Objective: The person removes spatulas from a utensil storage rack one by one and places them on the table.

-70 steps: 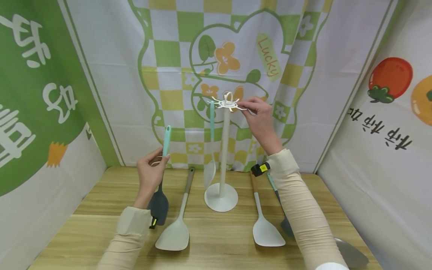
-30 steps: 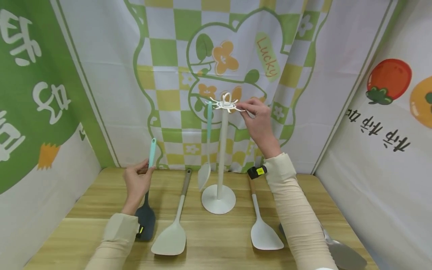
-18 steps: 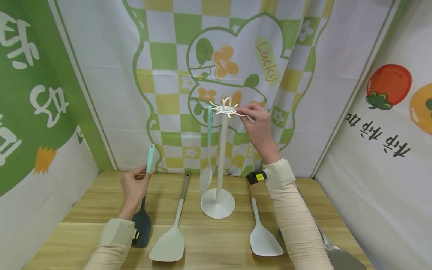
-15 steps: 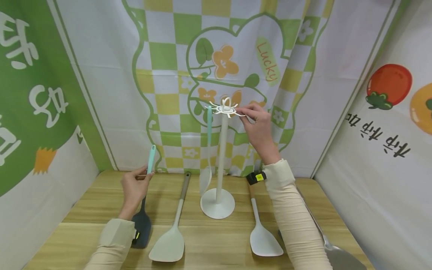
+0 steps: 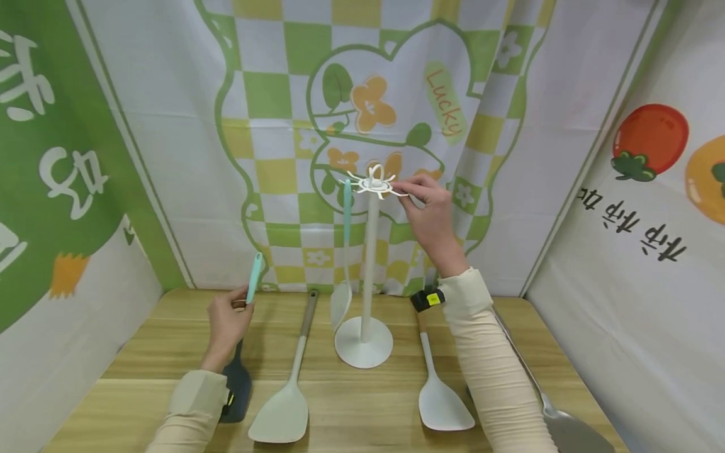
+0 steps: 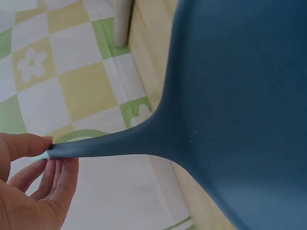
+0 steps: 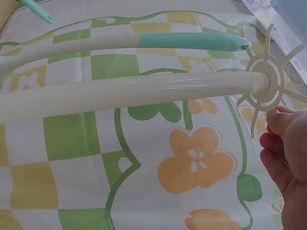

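Note:
My left hand (image 5: 229, 324) pinches a spatula (image 5: 255, 277) by its teal handle. The handle points up and the dark blue-grey blade (image 6: 230, 105) hangs low over the table, filling much of the left wrist view. With thumb and fingertips, my right hand (image 5: 432, 220) holds one hook of the white utensil rack (image 5: 369, 270). That rack stands upright on a round base, its hooks fanning out from the ring (image 7: 276, 79) at the top. From a left-side hook hangs a utensil with a teal handle (image 5: 347, 214) and a white head.
On the wooden table (image 5: 362, 409) lie a cream turner (image 5: 283, 412) left of the rack and a white turner (image 5: 444, 402) with a wooden handle to its right. A steel turner (image 5: 572, 431) lies partly behind the right forearm. A patterned curtain (image 5: 272, 126) closes off the back.
My left hand has moved down and left, away from the rack, with the spatula in it. The right hand stays at the same hook.

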`<state>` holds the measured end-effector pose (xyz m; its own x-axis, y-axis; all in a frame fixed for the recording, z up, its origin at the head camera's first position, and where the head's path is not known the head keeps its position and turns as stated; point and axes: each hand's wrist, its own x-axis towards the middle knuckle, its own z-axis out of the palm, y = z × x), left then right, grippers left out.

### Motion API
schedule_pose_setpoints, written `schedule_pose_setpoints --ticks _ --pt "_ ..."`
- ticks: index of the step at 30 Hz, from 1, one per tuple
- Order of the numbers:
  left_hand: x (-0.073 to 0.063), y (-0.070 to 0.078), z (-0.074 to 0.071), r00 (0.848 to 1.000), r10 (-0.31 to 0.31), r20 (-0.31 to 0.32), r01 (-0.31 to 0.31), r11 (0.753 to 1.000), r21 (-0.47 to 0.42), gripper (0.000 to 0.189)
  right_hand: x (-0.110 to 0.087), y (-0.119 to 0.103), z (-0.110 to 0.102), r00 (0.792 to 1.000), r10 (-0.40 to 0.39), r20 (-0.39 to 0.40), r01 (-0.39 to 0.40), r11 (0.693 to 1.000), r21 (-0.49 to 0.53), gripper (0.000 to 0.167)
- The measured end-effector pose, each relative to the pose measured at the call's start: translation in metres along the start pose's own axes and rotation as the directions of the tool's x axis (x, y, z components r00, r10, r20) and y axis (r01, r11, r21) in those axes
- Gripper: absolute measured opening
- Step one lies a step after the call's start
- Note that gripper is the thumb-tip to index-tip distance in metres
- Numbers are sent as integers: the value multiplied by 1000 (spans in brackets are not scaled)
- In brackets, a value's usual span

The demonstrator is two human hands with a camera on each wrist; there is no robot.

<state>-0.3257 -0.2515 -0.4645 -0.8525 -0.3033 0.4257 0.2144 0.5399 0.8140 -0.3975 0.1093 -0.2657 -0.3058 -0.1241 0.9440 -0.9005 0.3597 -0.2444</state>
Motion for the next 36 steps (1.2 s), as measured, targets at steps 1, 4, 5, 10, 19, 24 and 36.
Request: schedule_pose_setpoints --ticks 1,4,5,10,19,24,36 --pt "0 -2 0 1000 5 5 -5 1000 13 34 0 0 0 1000 1 3 -1 1000 -1 12" --pt "-1 -6 1 999 45 28 -47 995 83 34 0 -1 -1 1000 9 6 -9 1000 5 11" --pt "-1 -7 2 998 57 37 -61 993 105 35 0 -2 -1 1000 10 6 -10 1000 5 11" --pt "1 -13 4 993 82 82 -95 982 165 39 0 -2 -1 1000 12 10 -12 1000 0 11" --pt "6 -22 10 987 55 150 -80 982 170 34 0 -1 -1 1000 2 9 -2 1000 11 11" --pt "8 -28 10 980 57 189 -92 979 180 29 0 -1 -2 1000 1 10 -1 1000 5 11" --pt "13 -34 13 967 64 247 -135 951 279 25 0 0 -2 1000 -7 10 7 1000 12 10"
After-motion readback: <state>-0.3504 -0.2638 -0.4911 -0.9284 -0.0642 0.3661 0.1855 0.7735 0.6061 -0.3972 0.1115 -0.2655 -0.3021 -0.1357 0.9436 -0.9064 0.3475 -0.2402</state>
